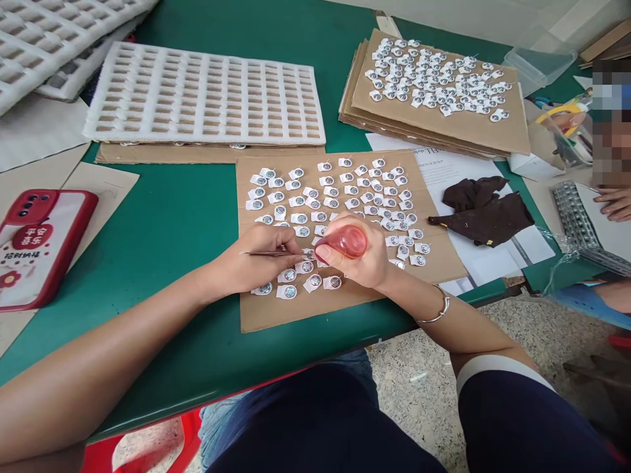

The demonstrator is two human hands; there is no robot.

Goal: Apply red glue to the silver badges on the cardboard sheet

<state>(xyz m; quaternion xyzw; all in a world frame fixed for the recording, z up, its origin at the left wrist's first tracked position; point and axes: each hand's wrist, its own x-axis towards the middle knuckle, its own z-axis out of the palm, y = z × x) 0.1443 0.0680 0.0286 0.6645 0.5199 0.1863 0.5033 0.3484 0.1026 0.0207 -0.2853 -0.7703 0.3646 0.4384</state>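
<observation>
A brown cardboard sheet (266,315) lies on the green table, bearing rows of small round silver-and-black pieces on white tabs. Over its middle, my left hand (256,259) pinches a thin metal tool (261,253), its tip close to my other hand. My right hand (362,256) is wrapped round a red translucent squeeze bulb (351,242), tilted down toward the left. The two hands nearly meet above one of the pieces (306,267). Fingers hide the exact contact between the tool, the bulb and the piece beneath.
Behind stands a white foam grid tray (207,98) on cardboard. Stacked cardboard (359,85) with more pieces is at the back right. A dark cloth (488,213) lies on papers at right. A red-cased phone (42,249) is at left. Another person's hand (616,202) shows far right.
</observation>
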